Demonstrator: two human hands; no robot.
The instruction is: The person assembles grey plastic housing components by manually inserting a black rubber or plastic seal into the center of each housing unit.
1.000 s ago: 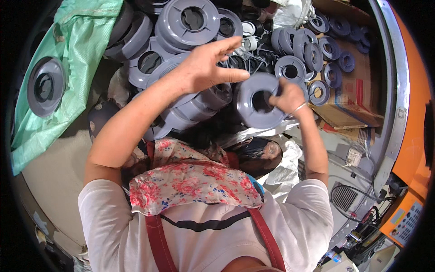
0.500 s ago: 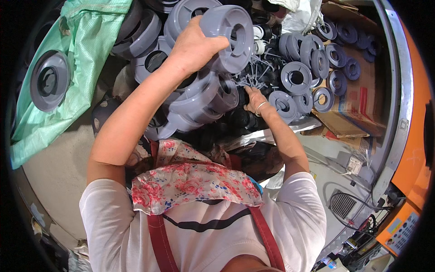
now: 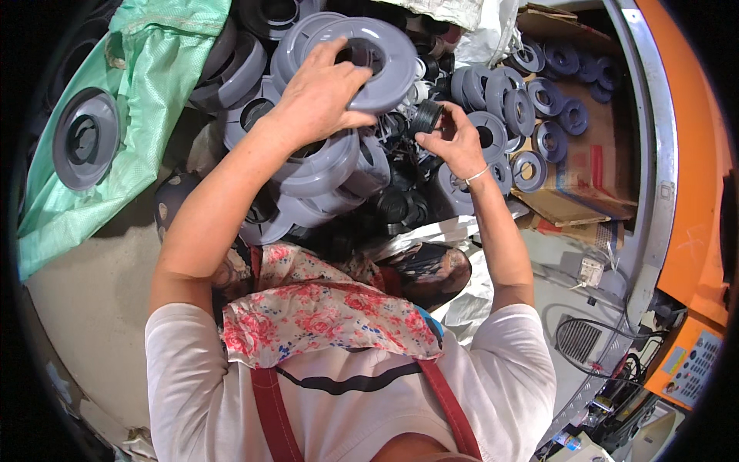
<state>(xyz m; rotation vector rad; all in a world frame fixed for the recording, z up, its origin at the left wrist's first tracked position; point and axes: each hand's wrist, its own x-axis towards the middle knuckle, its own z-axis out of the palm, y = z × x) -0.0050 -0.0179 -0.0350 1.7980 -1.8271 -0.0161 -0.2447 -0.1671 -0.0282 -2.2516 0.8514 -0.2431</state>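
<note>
Left hand [image 3: 327,94]: clasped across the rim of a large grey plastic ring [image 3: 399,65], fingers at its central opening, thumb by its outer edge.
Right hand [image 3: 459,146]: pinching a short black ribbed plastic cylinder [image 3: 426,118] between thumb and fingers; the two hands are apart, near each other.
Ring's place: on top of the pile of large grey plastic rings [image 3: 319,175], ahead of the person.
Cylinder's place: raised just right of the ring, above a heap of black plastic parts [image 3: 404,206].
Left side: green woven sack [image 3: 165,46] carrying a grey round dish-shaped part [image 3: 86,175].
Right side: brown cardboard box [image 3: 616,181] with small grey rings [image 3: 573,105]; beyond it, an orange machine housing [image 3: 687,192].
Clothing: floral apron [image 3: 331,312] with red straps.
</note>
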